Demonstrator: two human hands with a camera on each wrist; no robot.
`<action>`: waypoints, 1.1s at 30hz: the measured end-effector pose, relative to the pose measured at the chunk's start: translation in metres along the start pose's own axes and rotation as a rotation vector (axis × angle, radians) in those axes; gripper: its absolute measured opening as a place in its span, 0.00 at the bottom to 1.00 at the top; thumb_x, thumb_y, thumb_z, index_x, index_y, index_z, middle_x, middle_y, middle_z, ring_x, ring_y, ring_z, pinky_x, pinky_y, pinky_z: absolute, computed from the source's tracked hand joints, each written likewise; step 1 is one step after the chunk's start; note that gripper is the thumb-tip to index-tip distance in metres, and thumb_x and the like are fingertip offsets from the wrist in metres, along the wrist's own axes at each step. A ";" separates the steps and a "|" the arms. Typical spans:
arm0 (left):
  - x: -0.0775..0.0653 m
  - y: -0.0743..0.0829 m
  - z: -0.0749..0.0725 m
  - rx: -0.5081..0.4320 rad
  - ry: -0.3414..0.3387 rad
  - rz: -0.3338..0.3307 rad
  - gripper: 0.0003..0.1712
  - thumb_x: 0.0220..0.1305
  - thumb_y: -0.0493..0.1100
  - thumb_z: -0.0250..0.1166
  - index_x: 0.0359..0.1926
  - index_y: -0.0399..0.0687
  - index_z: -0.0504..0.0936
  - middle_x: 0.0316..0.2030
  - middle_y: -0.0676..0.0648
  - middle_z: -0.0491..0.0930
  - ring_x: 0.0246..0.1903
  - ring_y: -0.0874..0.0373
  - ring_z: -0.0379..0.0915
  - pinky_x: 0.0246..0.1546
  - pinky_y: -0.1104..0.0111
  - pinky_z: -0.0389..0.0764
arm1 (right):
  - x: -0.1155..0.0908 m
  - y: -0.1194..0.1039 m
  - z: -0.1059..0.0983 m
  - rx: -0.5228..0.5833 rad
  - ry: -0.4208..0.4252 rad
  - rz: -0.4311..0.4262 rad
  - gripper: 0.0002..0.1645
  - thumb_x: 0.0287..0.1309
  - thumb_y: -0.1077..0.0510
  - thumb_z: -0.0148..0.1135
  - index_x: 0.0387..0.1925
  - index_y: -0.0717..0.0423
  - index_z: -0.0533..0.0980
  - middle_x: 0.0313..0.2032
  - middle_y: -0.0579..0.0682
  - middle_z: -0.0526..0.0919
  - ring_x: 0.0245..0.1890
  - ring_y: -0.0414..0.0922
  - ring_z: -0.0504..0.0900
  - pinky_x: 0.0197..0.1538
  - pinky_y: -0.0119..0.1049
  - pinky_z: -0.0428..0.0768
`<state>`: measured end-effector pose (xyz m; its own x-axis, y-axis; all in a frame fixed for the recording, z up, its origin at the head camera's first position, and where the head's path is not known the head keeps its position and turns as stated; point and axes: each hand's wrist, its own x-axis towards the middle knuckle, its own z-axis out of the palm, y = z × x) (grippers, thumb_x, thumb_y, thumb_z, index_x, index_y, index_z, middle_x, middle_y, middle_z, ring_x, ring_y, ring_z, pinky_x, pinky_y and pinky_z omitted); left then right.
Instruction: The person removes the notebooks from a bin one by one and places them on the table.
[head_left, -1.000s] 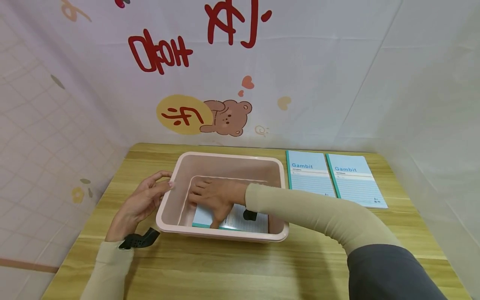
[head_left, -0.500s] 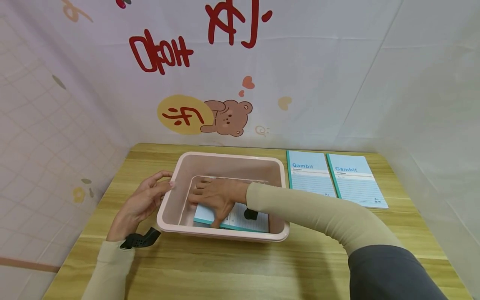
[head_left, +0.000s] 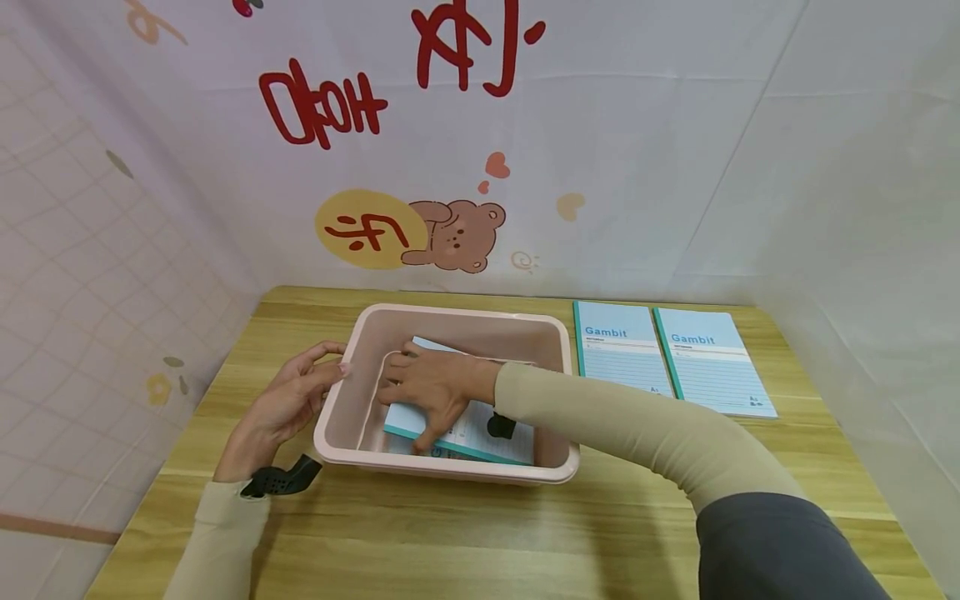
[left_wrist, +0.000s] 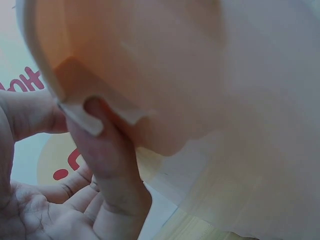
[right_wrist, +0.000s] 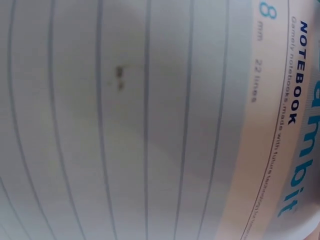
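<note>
A pale pink plastic bin point(head_left: 442, 469) stands on the wooden table. My left hand point(head_left: 281, 404) pinches its left rim; in the left wrist view the thumb point(left_wrist: 107, 150) hooks against the rim's lip. Inside the bin, my right hand point(head_left: 429, 390) spans a light blue notebook point(head_left: 474, 432) with a green spine and grips it by its edges, thumb on the near side. That notebook lies askew, its far left corner raised. Part of another notebook point(head_left: 444, 453) shows beneath it. The lined cover, slightly bowed, fills the right wrist view.
Two more Gambit notebooks, one nearer point(head_left: 618, 346) and one farther right point(head_left: 712, 362), lie side by side on the table point(head_left: 450, 542) to the bin's right. A printed cloth point(head_left: 637, 167) hangs behind the table and along both sides.
In the bin, the top notebook has come up and turned under my right hand, its far left corner now showing and the notebook below exposed. My left hand stays on the rim.
</note>
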<state>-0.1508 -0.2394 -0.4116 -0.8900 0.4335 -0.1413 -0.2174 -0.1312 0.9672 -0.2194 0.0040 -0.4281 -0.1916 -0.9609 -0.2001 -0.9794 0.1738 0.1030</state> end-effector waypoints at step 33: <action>0.001 0.000 -0.001 0.034 0.003 -0.004 0.14 0.79 0.37 0.53 0.60 0.47 0.65 0.45 0.52 0.86 0.44 0.58 0.87 0.42 0.64 0.88 | -0.025 0.011 -0.053 0.163 0.418 0.143 0.48 0.47 0.17 0.61 0.59 0.43 0.68 0.54 0.43 0.70 0.57 0.41 0.66 0.67 0.47 0.60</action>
<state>-0.1519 -0.2402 -0.4118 -0.8904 0.4313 -0.1454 -0.2069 -0.0991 0.9733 -0.2223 0.0181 -0.3700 -0.3157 -0.9235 0.2177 -0.9488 0.3102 -0.0600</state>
